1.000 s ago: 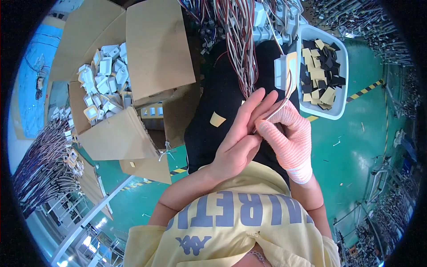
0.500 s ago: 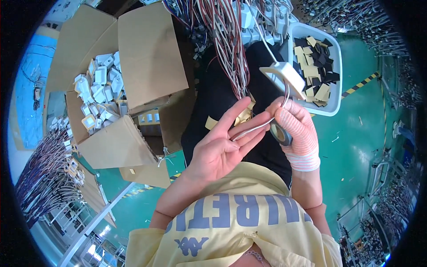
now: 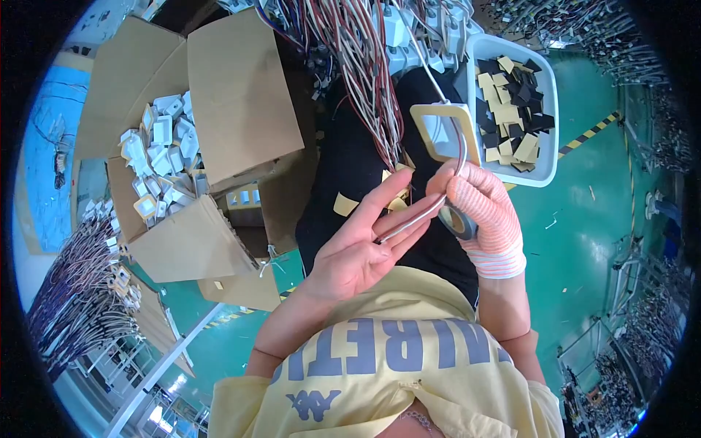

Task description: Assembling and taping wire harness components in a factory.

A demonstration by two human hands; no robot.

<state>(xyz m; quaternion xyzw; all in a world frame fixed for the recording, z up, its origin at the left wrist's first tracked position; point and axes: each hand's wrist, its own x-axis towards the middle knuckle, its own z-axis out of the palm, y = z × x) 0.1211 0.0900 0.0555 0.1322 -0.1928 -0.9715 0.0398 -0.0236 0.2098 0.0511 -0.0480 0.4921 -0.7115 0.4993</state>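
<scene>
My right hand [image 3: 483, 208], in a striped, fingertip-free glove, pinches a thin white-and-brown cable [image 3: 409, 220]. A roll of grey tape [image 3: 457, 222] sits against its palm side. Beyond my fingertips hangs a white plastic housing [image 3: 438, 133] with a cream rim; its hollow side faces me and the cable runs through it. My left hand [image 3: 358, 252] is palm up with its fingers stretched out, and the cable's end lies across them near the thumb. Over my dark-clothed lap hangs a bundle of red, white and grey wires [image 3: 365, 80], with cream pieces [image 3: 345, 204] by its lower end.
A cardboard box [image 3: 193, 241] of white housings [image 3: 164, 139] stands at the left. At the upper right is a white bin [image 3: 553, 109] holding black and cream flat pieces. More wire bundles [image 3: 80, 292] hang at the far left. Green floor [image 3: 577, 241] shows at the right.
The white housing has turned so its hollow, rimmed side faces me, and it has shifted slightly left. Both hands keep nearly the same pose.
</scene>
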